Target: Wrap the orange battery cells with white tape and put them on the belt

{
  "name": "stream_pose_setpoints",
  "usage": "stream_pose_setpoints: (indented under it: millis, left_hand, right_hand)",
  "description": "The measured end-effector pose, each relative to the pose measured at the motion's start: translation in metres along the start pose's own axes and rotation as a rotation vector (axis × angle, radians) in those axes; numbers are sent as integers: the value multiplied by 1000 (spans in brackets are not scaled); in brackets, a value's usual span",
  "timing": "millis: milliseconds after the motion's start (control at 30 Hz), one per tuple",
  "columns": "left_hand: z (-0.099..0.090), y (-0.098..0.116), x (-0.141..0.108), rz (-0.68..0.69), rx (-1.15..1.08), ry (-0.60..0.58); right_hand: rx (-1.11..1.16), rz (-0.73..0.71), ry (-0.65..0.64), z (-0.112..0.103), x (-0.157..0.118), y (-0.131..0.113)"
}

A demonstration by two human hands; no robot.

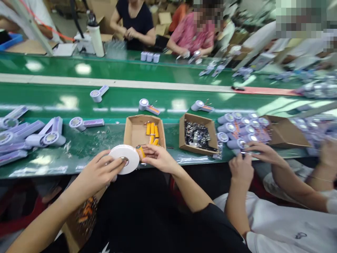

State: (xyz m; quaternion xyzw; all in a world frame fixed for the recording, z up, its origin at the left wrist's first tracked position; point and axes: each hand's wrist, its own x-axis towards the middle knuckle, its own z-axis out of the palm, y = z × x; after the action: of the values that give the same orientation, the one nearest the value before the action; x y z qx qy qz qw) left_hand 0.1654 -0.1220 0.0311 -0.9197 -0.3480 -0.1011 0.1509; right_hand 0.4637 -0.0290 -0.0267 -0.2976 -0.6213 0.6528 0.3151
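Note:
A flat white roll of tape is gripped in my left hand, fingers over its face and around the core. My right hand pinches an orange cylindrical battery against the roll's right edge. Just beyond both hands is a cardboard box with several orange batteries inside. Lavender handheld fan bodies lie about the bench; a fan body rests to the left of the box. The fingertips of my right hand partly cover the battery.
Right of the batteries, another cardboard box holds small dark parts. Lavender fan bodies pile up at left, and more crowd the right. A co-worker's hands work close on my right. The green conveyor carries spaced fan bodies; people sit across it.

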Motion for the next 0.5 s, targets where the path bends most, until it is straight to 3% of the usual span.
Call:
stream_pose_setpoints:
  millis: [100,200,367,500]
  left_hand:
    - [1,-13,11,81,79,59]
    - [5,-22,24,126,132,142]
    - [11,-21,32,60,186,148]
    - [15,-17,30,-27,207,109]
  right_hand:
    - [-20,57,-106,-11,22,-16]
    - [-114,60,-112,-24,37,-34]
    - [171,48,86,-12,39,-29]
    - [174,35,162,5,32,-14]
